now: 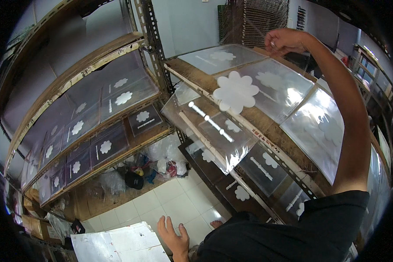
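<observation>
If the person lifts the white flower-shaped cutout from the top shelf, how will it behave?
The white flower cutout looks thin and flat, so probably light and slightly bendable. It lies partly on a glossy clear sleeve, so it may slide easily. Its narrow lobes could crease.

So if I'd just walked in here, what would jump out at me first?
Probably the big white flower-shaped cutout lying on the upper wooden shelf at centre, among shiny clear plastic bags that hold similar shapes. Next, the right hand stretched up to the back of that shelf, while the left hand holds a sheaf of white papers at the bottom edge. More bagged flowers line the slanted racks on the left.
</observation>
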The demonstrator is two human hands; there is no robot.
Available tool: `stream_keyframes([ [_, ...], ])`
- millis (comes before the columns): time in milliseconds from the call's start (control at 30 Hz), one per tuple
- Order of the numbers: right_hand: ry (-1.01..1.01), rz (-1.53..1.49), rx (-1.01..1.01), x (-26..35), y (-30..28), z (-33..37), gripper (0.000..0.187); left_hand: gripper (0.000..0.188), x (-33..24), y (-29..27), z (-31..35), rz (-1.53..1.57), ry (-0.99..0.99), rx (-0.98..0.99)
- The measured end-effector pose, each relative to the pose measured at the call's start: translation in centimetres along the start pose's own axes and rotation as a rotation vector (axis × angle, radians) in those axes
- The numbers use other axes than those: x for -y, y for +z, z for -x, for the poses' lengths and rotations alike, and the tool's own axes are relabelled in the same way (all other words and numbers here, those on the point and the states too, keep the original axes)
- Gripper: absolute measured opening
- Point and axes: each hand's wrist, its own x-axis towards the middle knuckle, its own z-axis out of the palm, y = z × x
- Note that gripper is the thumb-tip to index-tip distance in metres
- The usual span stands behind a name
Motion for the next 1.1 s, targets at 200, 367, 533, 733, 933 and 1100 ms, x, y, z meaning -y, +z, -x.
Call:
stream_keyframes([
  [200, 0.277, 0.029, -0.094, -8.4, -0.7, -0.5, 0.022, 0.05, 0.3, 3.5, -0.6, 0.074, 0.002, 0.093],
  [367, 0.295, 0.207, -0.159, -14.3, -1.9, -1.9, 0.022, 0.045, -0.7, 5.2, -1.5, 0.111, 0.008, 0.126],
  [533, 0.293, 0.234, -0.32, -18.1, -2.5, -2.7, 0.017, 0.044, -0.6, 6.3, -1.5, 0.111, 0.007, 0.157],
  [733, 0.208, 0.362, -0.416, -21.8, -3.8, -4.2, 0.015, 0.042, -1.2, 5.9, -2.2, 0.104, -0.004, 0.192],
  [933, 0.085, 0.334, -0.503, -23.9, -4.0, -5.2, 0.011, 0.041, 0.0, 7.3, -1.1, 0.113, -0.007, 0.204],
  [1100, 0.119, 0.33, -0.48, -22.9, -2.9, -5.4, 0.01, 0.041, 0.1, 7.1, -0.8, 0.102, -0.01, 0.219],
])
